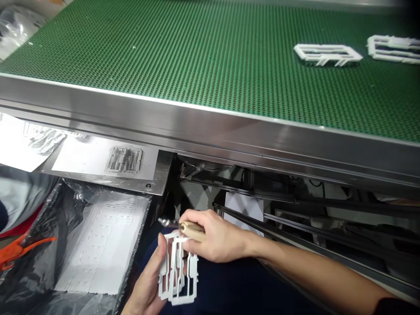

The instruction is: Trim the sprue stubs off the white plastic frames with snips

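Low in the middle of the head view, my left hand (149,280) is closed around white plastic frames (193,272) with long slots, its thumb along their left edge. At least two frames overlap there, fanned slightly apart. My right hand (219,236) grips a tool with a beige handle (193,232) and a narrow metal tip that points left, just above the frames. The tip's exact shape is blurred. My right thumb rests at the upper edge of the frames, and most of the right fingers are curled out of sight.
A green conveyor belt (164,57) behind a metal rail (203,118) carries white frames (328,52) at right. Left, a metal shelf (154,183) holds paper and stacked parts (126,159). Below are a plastic-lined container with white sheets (98,245) and an orange-handled tool (16,251).
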